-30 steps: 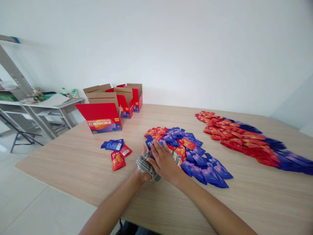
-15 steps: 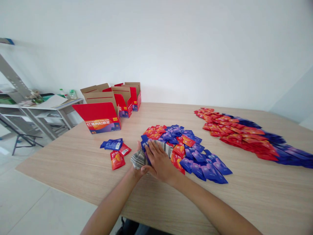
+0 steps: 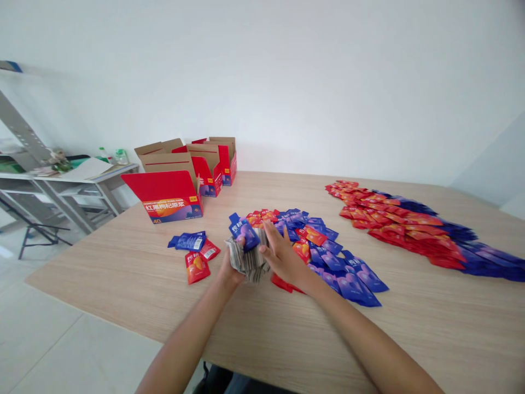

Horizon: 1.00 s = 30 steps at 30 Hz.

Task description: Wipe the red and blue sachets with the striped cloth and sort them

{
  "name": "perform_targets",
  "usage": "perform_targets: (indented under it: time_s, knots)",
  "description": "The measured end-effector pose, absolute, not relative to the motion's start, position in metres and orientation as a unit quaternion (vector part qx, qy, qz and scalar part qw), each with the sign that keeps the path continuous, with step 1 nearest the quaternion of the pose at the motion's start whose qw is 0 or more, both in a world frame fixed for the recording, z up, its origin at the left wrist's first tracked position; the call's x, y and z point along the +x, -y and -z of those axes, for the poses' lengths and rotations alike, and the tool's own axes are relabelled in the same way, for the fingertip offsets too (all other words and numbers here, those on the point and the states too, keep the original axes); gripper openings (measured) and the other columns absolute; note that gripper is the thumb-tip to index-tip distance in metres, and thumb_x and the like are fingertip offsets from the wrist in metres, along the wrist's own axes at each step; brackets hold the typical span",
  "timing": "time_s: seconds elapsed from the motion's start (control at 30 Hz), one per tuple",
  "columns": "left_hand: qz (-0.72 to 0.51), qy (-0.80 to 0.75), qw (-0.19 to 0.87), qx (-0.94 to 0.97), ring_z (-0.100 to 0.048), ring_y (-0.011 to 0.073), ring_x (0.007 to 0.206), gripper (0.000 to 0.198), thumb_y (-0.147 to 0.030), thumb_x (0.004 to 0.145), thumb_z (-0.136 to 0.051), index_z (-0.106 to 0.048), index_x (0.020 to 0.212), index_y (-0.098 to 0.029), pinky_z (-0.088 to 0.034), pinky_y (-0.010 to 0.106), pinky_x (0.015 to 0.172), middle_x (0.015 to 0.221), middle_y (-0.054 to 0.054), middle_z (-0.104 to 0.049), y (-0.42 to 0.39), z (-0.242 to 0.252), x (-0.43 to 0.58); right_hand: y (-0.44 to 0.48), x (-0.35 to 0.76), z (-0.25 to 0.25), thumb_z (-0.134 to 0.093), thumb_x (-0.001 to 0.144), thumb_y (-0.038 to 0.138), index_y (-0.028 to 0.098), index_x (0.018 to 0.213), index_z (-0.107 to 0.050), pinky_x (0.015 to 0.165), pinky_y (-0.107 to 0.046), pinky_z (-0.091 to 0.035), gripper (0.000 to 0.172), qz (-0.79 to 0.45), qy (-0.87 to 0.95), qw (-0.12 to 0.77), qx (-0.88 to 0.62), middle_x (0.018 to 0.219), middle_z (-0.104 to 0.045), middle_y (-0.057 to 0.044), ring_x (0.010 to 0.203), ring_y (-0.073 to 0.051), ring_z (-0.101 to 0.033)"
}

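Boxes, sachet piles round hands

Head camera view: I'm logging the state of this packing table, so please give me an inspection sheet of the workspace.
Surface: light wooden table, bare along its near edge.
Job's things: blue sachet and striped cloth held together; mixed pile of red and blue sachets just beyond the hands.
Clutter: long row of sachets at far right; a few loose sachets at left; three open red cartons at far left.
Hands: left hand grips cloth and blue sachet; right hand rests against the cloth, fingers spread.
Cables: nothing seen.
Surroundings: white wall; grey metal shelving with small items at left; pale tiled floor.
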<state>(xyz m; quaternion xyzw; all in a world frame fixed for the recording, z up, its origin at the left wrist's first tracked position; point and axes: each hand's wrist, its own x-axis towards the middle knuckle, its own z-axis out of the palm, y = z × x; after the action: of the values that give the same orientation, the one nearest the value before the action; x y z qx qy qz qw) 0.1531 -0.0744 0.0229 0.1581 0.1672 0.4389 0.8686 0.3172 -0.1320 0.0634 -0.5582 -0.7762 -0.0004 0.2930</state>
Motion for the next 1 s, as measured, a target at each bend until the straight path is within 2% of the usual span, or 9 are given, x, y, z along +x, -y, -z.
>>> perform_targets:
  time_s: [0.13,0.23,0.37,0.43,0.53,0.6,0.77,0.87,1.0]
  knots:
    - [-0.578,-0.238,0.778,0.057,-0.075,0.0235,0.086,0.020,-0.019,0.094,-0.058,-0.072,0.108,-0.016,-0.058,0.042,0.093,0.087,0.006,-0.078,0.047,-0.036,0.134,0.129,0.349,-0.082,-0.035,0.107,0.039,0.012,0.143,-0.051,0.101,-0.037,-0.048,0.048,-0.044,0.723,0.189,-0.663,0.131,-0.067,-0.018,0.120,-0.025,-0.065]
    - [-0.624,-0.250,0.740,0.021,-0.075,0.0213,0.083,0.021,-0.021,0.095,-0.057,-0.073,0.109,-0.018,-0.059,0.039,0.090,0.090,0.004,-0.078,0.031,-0.043,0.118,0.132,0.370,-0.081,-0.062,0.094,0.035,0.015,0.127,-0.066,0.088,-0.035,-0.052,0.039,-0.065,0.728,0.075,-0.678,0.114,-0.074,-0.016,0.105,-0.029,-0.071]
    - [-0.647,-0.239,0.723,0.038,-0.075,0.0193,0.080,0.028,-0.027,0.100,-0.049,-0.073,0.111,-0.018,-0.060,0.035,0.086,0.093,0.005,-0.078,0.026,-0.046,0.107,0.138,0.369,-0.061,-0.094,0.051,0.047,0.018,0.138,-0.061,0.089,-0.041,-0.054,0.097,-0.078,0.753,0.020,-0.654,0.126,-0.069,-0.019,0.111,-0.038,-0.068]
    - [-0.626,-0.248,0.738,0.044,-0.074,0.0193,0.073,0.030,-0.030,0.101,-0.047,-0.072,0.110,-0.017,-0.060,0.035,0.082,0.087,0.005,-0.078,0.030,-0.045,0.108,0.139,0.360,-0.051,-0.095,0.044,0.049,0.019,0.142,-0.058,0.094,-0.047,-0.053,0.108,-0.063,0.762,0.010,-0.644,0.130,-0.067,-0.020,0.117,-0.042,-0.064]
    - [-0.578,-0.259,0.772,0.055,-0.071,0.0198,0.062,0.031,-0.031,0.101,-0.048,-0.073,0.107,-0.014,-0.061,0.036,0.077,0.076,0.005,-0.076,0.041,-0.042,0.118,0.142,0.349,-0.047,-0.094,0.049,0.043,0.020,0.136,-0.063,0.094,-0.051,-0.052,0.095,-0.052,0.769,0.019,-0.637,0.125,-0.070,-0.019,0.115,-0.043,-0.065]
    - [-0.551,-0.256,0.792,0.064,-0.072,0.0211,0.063,0.031,-0.030,0.100,-0.048,-0.073,0.105,-0.012,-0.061,0.037,0.077,0.075,0.007,-0.075,0.050,-0.040,0.127,0.145,0.346,-0.050,-0.092,0.056,0.038,0.019,0.130,-0.067,0.091,-0.045,-0.054,0.080,-0.063,0.772,0.023,-0.632,0.121,-0.072,-0.019,0.111,-0.040,-0.067]
    - [-0.484,-0.220,0.843,0.085,-0.075,0.0233,0.077,0.035,-0.030,0.101,-0.044,-0.074,0.109,-0.013,-0.058,0.041,0.088,0.082,0.009,-0.077,0.070,-0.035,0.142,0.150,0.346,-0.069,-0.068,0.087,0.032,0.019,0.105,-0.078,0.075,-0.029,-0.052,0.024,-0.101,0.769,0.037,-0.630,0.098,-0.078,-0.015,0.088,-0.025,-0.074]
    - [-0.480,-0.206,0.846,0.101,-0.075,0.0246,0.091,0.038,-0.034,0.102,-0.041,-0.072,0.116,-0.016,-0.055,0.045,0.096,0.095,0.010,-0.079,0.076,-0.032,0.142,0.145,0.352,-0.085,-0.050,0.096,0.023,0.019,0.091,-0.077,0.071,-0.028,-0.050,0.028,-0.103,0.755,0.056,-0.645,0.088,-0.077,-0.012,0.080,-0.021,-0.073]
    - [-0.471,-0.188,0.853,0.124,-0.072,0.0270,0.104,0.046,-0.044,0.102,-0.041,-0.069,0.122,-0.013,-0.050,0.047,0.104,0.109,0.014,-0.077,0.081,-0.031,0.141,0.140,0.377,-0.110,-0.043,0.097,0.013,0.015,0.087,-0.074,0.075,-0.028,-0.048,0.032,-0.071,0.719,0.086,-0.686,0.085,-0.076,-0.012,0.083,-0.022,-0.071]
